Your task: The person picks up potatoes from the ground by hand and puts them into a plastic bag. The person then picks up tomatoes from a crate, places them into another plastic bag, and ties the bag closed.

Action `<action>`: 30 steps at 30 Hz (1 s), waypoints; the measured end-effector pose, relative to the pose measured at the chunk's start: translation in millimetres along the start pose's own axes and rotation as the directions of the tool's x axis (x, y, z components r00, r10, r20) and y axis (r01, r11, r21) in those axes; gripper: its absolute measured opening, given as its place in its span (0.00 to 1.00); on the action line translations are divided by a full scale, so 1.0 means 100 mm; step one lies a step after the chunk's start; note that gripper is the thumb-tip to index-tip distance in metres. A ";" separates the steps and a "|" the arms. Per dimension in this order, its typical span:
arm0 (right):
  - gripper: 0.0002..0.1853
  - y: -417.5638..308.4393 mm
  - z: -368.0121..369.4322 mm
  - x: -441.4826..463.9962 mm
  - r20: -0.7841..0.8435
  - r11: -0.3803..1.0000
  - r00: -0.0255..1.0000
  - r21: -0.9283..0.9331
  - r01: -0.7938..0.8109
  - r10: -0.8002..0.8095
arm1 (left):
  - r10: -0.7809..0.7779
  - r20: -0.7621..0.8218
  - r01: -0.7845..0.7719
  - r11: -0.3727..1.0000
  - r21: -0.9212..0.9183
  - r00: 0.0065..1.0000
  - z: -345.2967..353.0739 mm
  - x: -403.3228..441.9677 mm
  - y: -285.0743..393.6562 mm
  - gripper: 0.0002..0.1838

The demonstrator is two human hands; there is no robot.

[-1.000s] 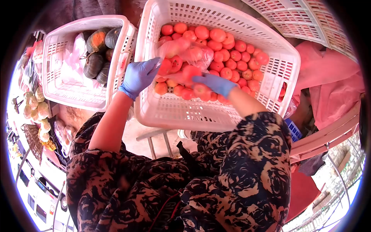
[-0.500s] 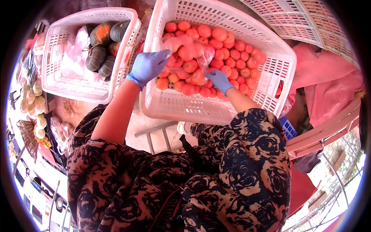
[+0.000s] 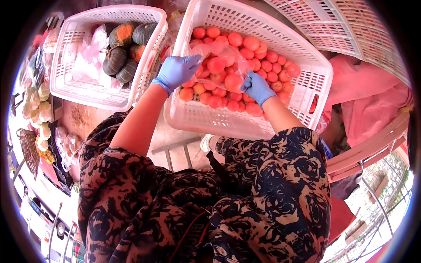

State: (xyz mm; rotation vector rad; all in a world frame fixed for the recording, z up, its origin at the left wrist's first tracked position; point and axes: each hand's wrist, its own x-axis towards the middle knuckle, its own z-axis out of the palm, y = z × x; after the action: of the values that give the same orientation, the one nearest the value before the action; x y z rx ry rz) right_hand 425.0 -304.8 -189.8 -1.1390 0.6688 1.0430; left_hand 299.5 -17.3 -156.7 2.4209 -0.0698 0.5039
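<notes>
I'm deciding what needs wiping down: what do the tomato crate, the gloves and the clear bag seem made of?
Tomato crate: likely moulded plastic, pale with a slight sheen; slotted walls. Gloves: probably thin rubber, perhaps nitrile; blue, fairly matte, close-fitting. Clear bag: apparently thin plastic film; glossy, wrinkled, tomatoes showing through.

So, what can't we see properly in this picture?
Head view:
What lies under the round red tomatoes: the top ones hide it.
The palm of the right blue-gloved hand: hidden by its back.
The rest of the upper-right white plastic crate: cut off by the picture's edge.
</notes>
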 end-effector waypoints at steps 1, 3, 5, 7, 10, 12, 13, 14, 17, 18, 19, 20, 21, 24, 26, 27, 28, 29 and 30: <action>0.09 -0.13 -0.01 -0.02 0.162 0.983 0.982 0.140 -0.117 0.093 | 0.007 0.001 -0.007 1.000 0.007 1.000 -0.02 0.01 0.00 0.06; 0.08 -0.29 0.16 -0.20 0.262 0.974 0.962 0.185 -0.132 0.081 | 0.020 0.002 -0.020 1.000 0.020 1.000 -0.06 0.04 0.02 0.06; 0.08 -0.45 0.62 -0.69 0.136 0.994 0.985 0.033 0.104 -0.108 | -0.005 0.042 0.003 0.999 0.032 0.999 -0.10 0.08 0.04 0.05; 0.07 -0.45 0.69 -0.98 0.117 0.968 0.968 -0.095 0.232 -0.221 | -0.065 0.120 0.058 0.996 0.061 0.991 -0.15 0.13 0.12 0.05; 0.08 -0.34 0.78 -1.15 -0.017 0.958 0.958 -0.006 0.287 -0.287 | -0.312 0.031 0.313 0.949 -0.043 0.950 0.02 0.20 0.17 0.08; 0.07 -0.32 0.95 -1.28 -0.021 0.922 0.925 -0.086 0.377 -0.380 | -0.555 0.028 0.524 0.766 -0.372 0.831 -0.01 0.26 0.38 0.10; 0.06 -0.30 0.96 -1.43 -0.014 0.898 0.903 -0.116 0.425 -0.429 | -0.646 0.092 0.539 0.541 -0.645 0.758 0.23 0.14 0.29 0.09; 0.08 -0.30 0.91 -1.51 0.093 0.850 0.878 -0.223 0.478 -0.469 | -0.712 0.195 0.555 0.316 -0.770 0.675 0.23 0.18 0.47 0.09; 0.09 -0.20 1.21 -1.56 0.204 0.893 0.890 -0.114 0.436 -0.408 | -0.489 0.391 0.477 0.059 -0.877 0.780 0.51 -0.15 0.30 0.08; 0.10 -0.20 1.21 -1.49 0.209 0.876 0.873 -0.114 0.469 -0.440 | -0.508 0.262 0.525 0.487 -0.698 0.821 0.68 -0.16 0.23 0.13; 0.10 -0.21 1.20 -1.46 0.198 0.851 0.851 -0.111 0.513 -0.486 | -0.619 0.511 0.760 0.228 -0.609 0.596 0.61 0.04 0.40 0.16; 0.11 -0.23 1.22 -1.45 0.203 0.827 0.824 -0.095 0.555 -0.529 | -0.636 0.534 0.784 0.189 -0.591 0.557 0.53 0.09 0.44 0.16; 0.12 -0.25 1.15 -1.48 0.186 0.804 0.801 -0.079 0.589 -0.569 | -0.629 0.522 0.772 0.208 -0.601 0.576 0.57 0.16 0.54 0.17; 0.15 -0.46 0.92 -1.58 0.099 0.741 0.741 -0.044 0.670 -0.665 | -0.611 0.498 0.757 0.281 -0.590 0.616 0.61 0.45 0.94 0.18; 0.17 -0.59 0.90 -1.66 0.058 0.714 0.713 -0.010 0.700 -0.699 | -0.606 0.478 0.744 0.315 -0.590 0.636 0.57 0.59 1.19 0.18; 0.18 -0.65 0.88 -1.69 0.037 0.703 0.702 0.000 0.712 -0.711 | -0.592 0.474 0.734 0.335 -0.591 0.652 0.56 0.66 1.32 0.18; 0.19 -0.69 0.85 -1.74 0.012 0.689 0.689 0.009 0.725 -0.725 | -0.578 0.465 0.720 0.355 -0.597 0.671 0.54 0.73 1.46 0.19; 0.20 -0.71 0.86 -1.77 -0.008 0.682 0.682 0.025 0.731 -0.731 | -0.563 0.460 0.708 0.373 -0.600 0.687 0.51 0.76 1.57 0.19; 0.21 -0.71 0.87 -1.81 -0.029 0.674 0.675 0.039 0.738 -0.737 | -0.549 0.453 0.695 0.390 -0.604 0.702 0.48 0.79 1.68 0.19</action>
State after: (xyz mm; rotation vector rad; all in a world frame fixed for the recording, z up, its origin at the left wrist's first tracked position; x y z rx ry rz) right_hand 411.9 -284.0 21.5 -1.2150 0.1764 0.3089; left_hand 358.8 -172.7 -61.3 1.4624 0.4814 -0.1272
